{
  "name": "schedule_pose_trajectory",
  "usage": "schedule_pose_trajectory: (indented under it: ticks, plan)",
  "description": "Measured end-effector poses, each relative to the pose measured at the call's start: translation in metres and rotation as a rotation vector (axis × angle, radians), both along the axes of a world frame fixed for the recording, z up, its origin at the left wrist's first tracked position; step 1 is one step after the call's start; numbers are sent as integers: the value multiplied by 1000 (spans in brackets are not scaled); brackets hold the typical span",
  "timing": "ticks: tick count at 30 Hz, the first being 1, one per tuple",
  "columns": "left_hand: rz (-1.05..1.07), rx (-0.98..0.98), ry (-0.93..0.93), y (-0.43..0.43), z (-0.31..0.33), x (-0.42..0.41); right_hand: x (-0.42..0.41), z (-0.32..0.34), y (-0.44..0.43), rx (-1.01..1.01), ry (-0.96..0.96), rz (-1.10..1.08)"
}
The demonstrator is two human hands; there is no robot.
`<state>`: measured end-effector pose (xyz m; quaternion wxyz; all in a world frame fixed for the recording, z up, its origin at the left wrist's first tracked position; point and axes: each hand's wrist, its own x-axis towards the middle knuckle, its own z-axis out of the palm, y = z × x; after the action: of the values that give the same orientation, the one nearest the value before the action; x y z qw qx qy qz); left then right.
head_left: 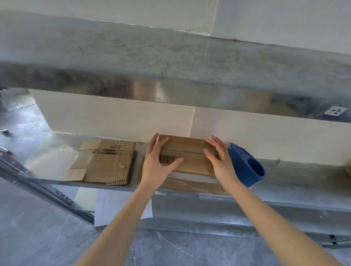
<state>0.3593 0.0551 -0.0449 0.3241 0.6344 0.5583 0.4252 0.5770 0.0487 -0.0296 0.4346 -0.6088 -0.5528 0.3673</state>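
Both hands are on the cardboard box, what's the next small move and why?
Probably grip the cardboard box by its ends before shifting it: the left hand and right hand only rest on top, and a blue plastic piece sits close beside it.

Box (188, 154) on shelf (52, 157), between flattened cardboard (104, 161) and scoop (245, 166).

The left hand (159, 165) and right hand (221, 163) rest on the two ends of a cardboard box (188, 147) on a metal shelf (52, 153), fingers (215, 140) spread. Flattened cardboard (104, 161) lies left of the left fingers. A blue plastic piece (245, 166) sits just right of the right fingers.
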Motion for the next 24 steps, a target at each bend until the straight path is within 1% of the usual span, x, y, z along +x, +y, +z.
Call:
schedule_pose_trajectory:
  ticks: [4, 6, 9, 11, 13, 15, 18, 21, 24]
  plan:
    - [198, -9, 53, -14, 4, 7, 12, 4, 1, -37, 99, 102]
    - [361, -7, 95, -24, 6, 15, 22, 8, 4, -61, 115, 181]
    - [645, 17, 220, -38, 9, 35, 42, 11, 11, -74, 111, 303]
    - [775, 17, 204, -47, 12, 50, 54, 14, 16, -78, 100, 374]
    - [851, -6, 103, -55, 14, 66, 62, 14, 19, -66, 64, 427]
    - [878, -25, -23, -62, 14, 80, 65, 13, 21, -41, 46, 446]
    - [812, -46, -170, -69, 14, 100, 60, 11, 21, -3, 62, 419]
    - [768, -57, -196, -70, 17, 108, 55, 9, 16, 43, 46, 421]
    - [757, -66, -224, -67, 20, 107, 52, 8, 12, 35, 13, 491]
